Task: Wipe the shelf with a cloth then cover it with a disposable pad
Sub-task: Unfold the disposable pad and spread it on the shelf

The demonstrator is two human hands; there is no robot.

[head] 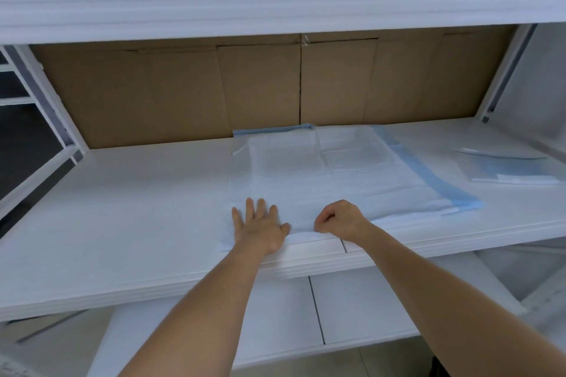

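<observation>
White shelf (122,208) is being covered: the pad (321,174) is pressed flat by the left hand (260,226), its front edge pinched by the right hand (340,220). Smoothing rightward seems next.

1 head-worn view, wide-angle, looks forward and down from close range onto white shelf (122,208); cardboard backing (183,92) at 12 o'clock.

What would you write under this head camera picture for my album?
Left hand presses flat on a disposable pad spread on the white shelf while the right hand pinches its front edge.
</observation>
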